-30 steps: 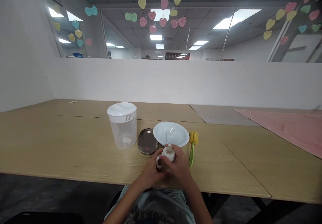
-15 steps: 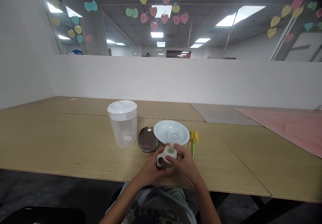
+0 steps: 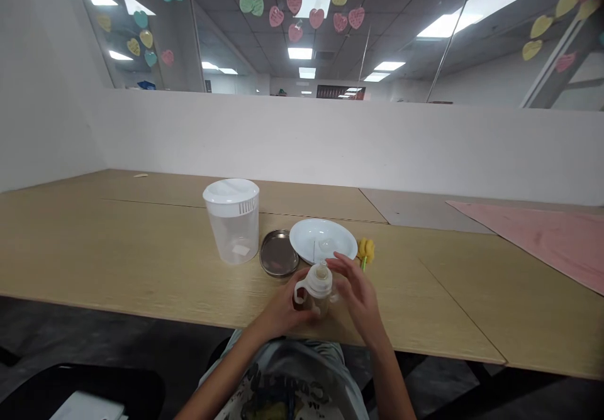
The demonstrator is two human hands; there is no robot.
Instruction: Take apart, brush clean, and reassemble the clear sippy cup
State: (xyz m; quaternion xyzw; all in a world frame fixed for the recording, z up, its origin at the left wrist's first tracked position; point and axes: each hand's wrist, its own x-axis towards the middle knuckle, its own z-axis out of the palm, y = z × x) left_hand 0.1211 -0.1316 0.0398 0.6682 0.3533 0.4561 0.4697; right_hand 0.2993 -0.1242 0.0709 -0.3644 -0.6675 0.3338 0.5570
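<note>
A small clear bottle [image 3: 319, 289] with a white collar, a nipple top and side handles stands near the table's front edge. My left hand [image 3: 284, 307] is wrapped round its left side. At the upper right of the bottle, my right hand [image 3: 357, 294] has its fingers bent around the top; whether they touch or hold anything there is too small to tell. Behind the bottle lies a white oval plate [image 3: 306, 234] with a small clear item [image 3: 326, 244] in it. A round metal tray [image 3: 278, 254] sits left of the plate.
A clear bucket with a white lid [image 3: 232, 222] stands left of the metal tray. Right of the plate lies a yellow flower [image 3: 366, 251] with a green stem. A pink cloth [image 3: 552, 237] covers the far right of the wooden table [image 3: 141, 263]. A white wall rises behind.
My right hand has loosened from the bottle's side and moved up to the right, near its top. My left hand stays on the bottle. The camera view has shifted slightly.
</note>
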